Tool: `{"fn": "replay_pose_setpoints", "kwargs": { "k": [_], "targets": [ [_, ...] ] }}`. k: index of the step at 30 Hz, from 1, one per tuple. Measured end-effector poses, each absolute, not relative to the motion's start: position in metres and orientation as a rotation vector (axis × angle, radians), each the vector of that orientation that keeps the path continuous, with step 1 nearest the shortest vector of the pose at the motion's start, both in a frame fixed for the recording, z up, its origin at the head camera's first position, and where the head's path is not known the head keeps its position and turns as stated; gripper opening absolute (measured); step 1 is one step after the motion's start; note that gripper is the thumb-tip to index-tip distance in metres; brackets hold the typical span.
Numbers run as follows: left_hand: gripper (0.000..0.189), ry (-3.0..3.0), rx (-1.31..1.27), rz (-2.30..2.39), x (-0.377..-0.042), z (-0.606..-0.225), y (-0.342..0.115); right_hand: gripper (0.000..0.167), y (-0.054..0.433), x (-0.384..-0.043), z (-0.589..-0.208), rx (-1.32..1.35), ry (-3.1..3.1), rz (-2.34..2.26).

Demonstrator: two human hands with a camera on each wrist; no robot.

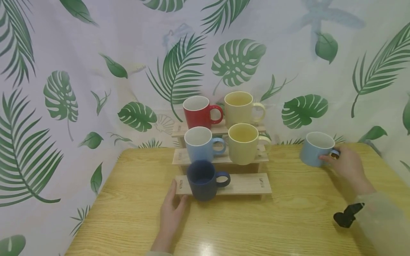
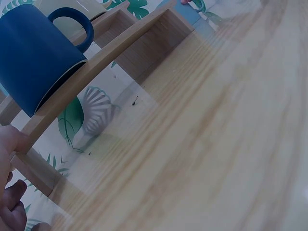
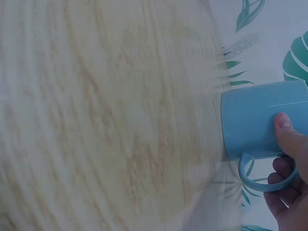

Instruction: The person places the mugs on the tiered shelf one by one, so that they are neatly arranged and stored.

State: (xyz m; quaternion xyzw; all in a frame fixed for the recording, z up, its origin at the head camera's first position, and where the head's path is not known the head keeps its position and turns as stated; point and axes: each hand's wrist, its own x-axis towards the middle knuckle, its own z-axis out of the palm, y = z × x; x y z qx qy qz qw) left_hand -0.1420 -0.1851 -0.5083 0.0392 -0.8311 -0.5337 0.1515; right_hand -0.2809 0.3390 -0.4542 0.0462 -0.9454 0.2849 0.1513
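Observation:
At the right of the head view my right hand [image 1: 347, 165] holds a light blue mug [image 1: 315, 149]. The thumb lies on its side and the other fingers are curled at the handle [image 3: 246, 178]. I cannot tell whether this mug touches the table. My left hand [image 1: 173, 209] grips the left front corner of a three-tier wooden rack [image 1: 245, 184]. A dark blue mug [image 1: 203, 181] stands on the lowest tier, beside that hand. On the middle tier are another light blue mug [image 1: 198, 144] and a yellow mug [image 1: 242, 145]. The top tier bears a red mug [image 1: 196, 115] and a second yellow mug [image 1: 237, 108].
The rack stands near the back of a wood-grain table [image 1: 128, 209]. Behind it hangs a white cloth [image 1: 137, 32] printed with green leaves. A black strap piece [image 1: 347, 215] shows at my right wrist.

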Motion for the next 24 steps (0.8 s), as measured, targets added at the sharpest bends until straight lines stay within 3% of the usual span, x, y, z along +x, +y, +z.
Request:
{"fn": "replay_pose_setpoints", "kwargs": {
  "k": [11,18,24],
  "targets": [
    [0.068,-2.402,0.132,-1.548,-0.1423,-0.5085,-0.1854,0.048,0.3351,-0.2745,-0.4512,0.099,-2.778,0.706],
    [0.067,-2.422,0.150,-1.516,-0.1420,-0.5077,-0.1857,0.044,0.3364,-0.2763,-0.4512,0.134,-2.792,0.653],
    [0.068,-2.406,0.135,-1.544,-0.1429,-0.5092,-0.1857,0.052,0.3355,-0.2759,-0.4582,0.193,-2.742,0.701]
  ]
}}
